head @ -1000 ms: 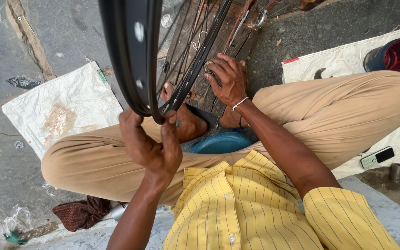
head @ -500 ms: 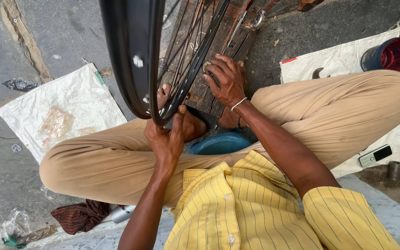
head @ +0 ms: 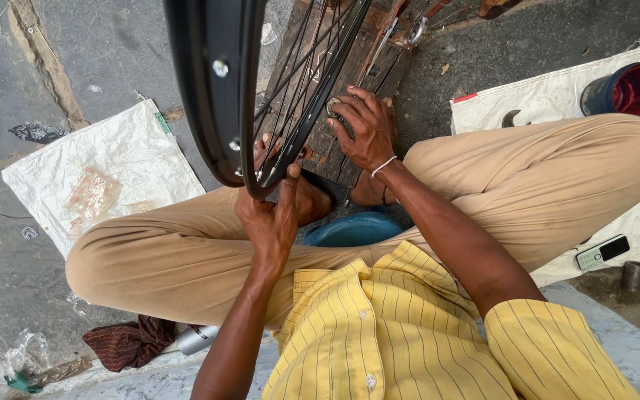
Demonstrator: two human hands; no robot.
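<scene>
The left hand is closed around the lower edge of a black bicycle wheel rim, which stands upright and rises straight up and away from that hand. The right hand rests further out, beyond the rim, fingers curled on a small round metal part lying on the wooden board. The spokes run between the two hands. A blue bowl sits just beneath both wrists.

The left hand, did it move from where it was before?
Yes. The left hand slid up along the black wheel rim, away from the tan trouser leg.
</scene>
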